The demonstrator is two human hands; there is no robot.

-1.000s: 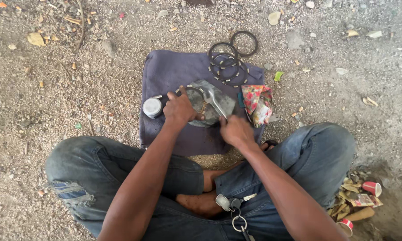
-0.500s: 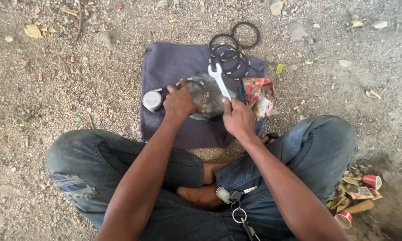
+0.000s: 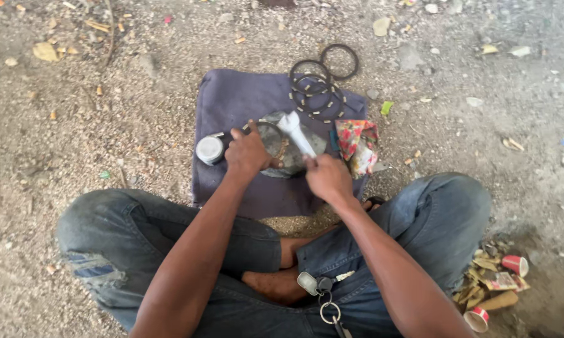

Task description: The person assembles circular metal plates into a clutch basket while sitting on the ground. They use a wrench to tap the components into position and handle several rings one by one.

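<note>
I sit cross-legged on gravel with a dark purple cloth spread in front of me. On it lies a round grey metal part. My left hand grips its left edge. My right hand is shut on a silver wrench, whose head points up and left over the part. A small round silver cap rests just left of my left hand.
Several black rings lie at the cloth's far right corner. A red patterned rag sits right of the metal part. Keys hang at my waist. Red paper cups and scraps litter the ground by my right knee.
The wrench has swung from pointing away to tilting up and left over the metal part. My left hand stays on the part.
</note>
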